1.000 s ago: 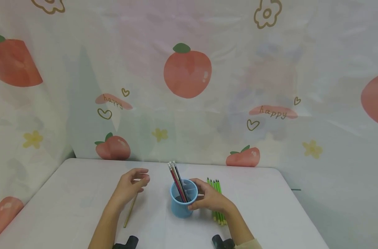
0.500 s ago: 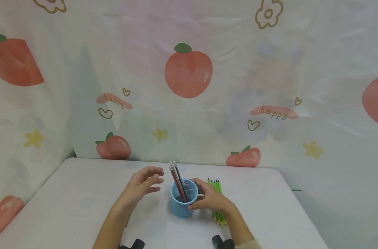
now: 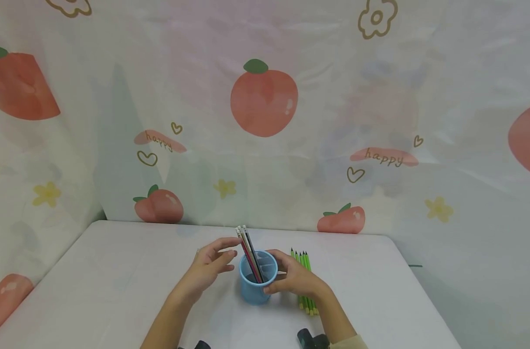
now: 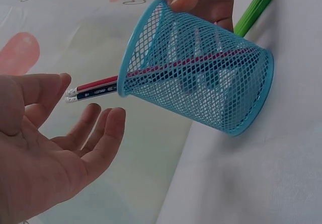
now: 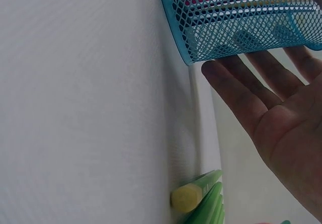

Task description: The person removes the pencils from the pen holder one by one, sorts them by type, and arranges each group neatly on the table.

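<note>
A light-blue mesh pencil holder (image 3: 253, 293) stands upright on the table, with inner dividers. Several pencils (image 3: 250, 254) lean in it, eraser ends up; red and dark-blue ones (image 4: 95, 92) show in the left wrist view. My right hand (image 3: 293, 280) grips the holder's right side, thumb at the near rim and fingers (image 5: 246, 83) behind. Just left of the pencils is my left hand (image 3: 209, 269), fingers spread and loosely bent around their eraser ends, with a gap between thumb and fingers in the left wrist view. I see nothing held there.
Several green pencils (image 3: 307, 305) lie side by side on the white table (image 3: 369, 291), right of the holder and partly behind my right hand. A patterned cloth (image 3: 265, 194) hangs behind the table's far edge.
My left hand has moved right, from above a gold-coloured pencil on the table to beside the pencils in the holder. My left arm now hides that gold-coloured pencil. Right hand and holder have stayed put.
</note>
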Motion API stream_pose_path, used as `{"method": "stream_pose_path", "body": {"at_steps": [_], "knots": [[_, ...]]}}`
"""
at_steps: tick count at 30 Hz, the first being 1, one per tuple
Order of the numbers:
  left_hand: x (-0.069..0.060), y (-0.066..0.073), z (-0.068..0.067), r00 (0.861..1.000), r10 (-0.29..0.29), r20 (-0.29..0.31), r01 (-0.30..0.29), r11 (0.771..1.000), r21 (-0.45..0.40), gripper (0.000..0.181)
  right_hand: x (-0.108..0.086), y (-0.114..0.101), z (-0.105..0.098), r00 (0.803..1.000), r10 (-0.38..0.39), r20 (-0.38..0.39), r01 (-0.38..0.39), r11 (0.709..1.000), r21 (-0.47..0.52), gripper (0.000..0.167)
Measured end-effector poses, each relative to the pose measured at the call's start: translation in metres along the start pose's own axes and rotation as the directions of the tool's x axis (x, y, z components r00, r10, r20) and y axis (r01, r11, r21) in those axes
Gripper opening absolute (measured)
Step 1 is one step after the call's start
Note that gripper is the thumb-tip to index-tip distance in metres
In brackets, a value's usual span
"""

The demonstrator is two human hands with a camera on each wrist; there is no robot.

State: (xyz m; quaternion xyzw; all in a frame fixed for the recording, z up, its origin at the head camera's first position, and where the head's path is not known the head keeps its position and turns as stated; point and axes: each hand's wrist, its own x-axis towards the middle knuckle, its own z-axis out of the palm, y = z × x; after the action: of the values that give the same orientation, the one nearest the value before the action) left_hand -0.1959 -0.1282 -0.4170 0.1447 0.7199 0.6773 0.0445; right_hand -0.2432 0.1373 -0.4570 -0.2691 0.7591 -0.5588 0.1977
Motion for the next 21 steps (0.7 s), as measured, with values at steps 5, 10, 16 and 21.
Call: {"method": "stream_pose_path", "body": {"at_steps": [5, 10, 16, 21], "knots": [[-0.0015, -0.0001, 0.0049, 0.998, 0.007, 0.055, -0.011, 0.997, 0.083, 0.039, 0.0004, 0.0013, -0.0005, 1.0, -0.01, 0.005, 0.01, 1.0, 0.0, 0.076], [-0.0022, 0.0018, 0.0059, 0.998, 0.012, 0.055, -0.018, 0.994, 0.112, 0.04, 0.0007, 0.0004, -0.0008, 1.0, -0.015, 0.011, 0.015, 1.0, 0.004, 0.075], [-0.0023, 0.003, 0.0051, 1.0, 0.019, 0.012, -0.02, 0.994, 0.108, 0.039, 0.0011, 0.0001, -0.0011, 1.0, -0.022, 0.016, 0.021, 1.0, 0.019, 0.078], [-0.0024, 0.001, 0.0087, 0.999, -0.004, 0.046, -0.001, 0.995, 0.103, 0.04, 0.0008, 0.0002, -0.0007, 0.999, -0.028, 0.015, 0.028, 0.999, 0.025, 0.077]]}}
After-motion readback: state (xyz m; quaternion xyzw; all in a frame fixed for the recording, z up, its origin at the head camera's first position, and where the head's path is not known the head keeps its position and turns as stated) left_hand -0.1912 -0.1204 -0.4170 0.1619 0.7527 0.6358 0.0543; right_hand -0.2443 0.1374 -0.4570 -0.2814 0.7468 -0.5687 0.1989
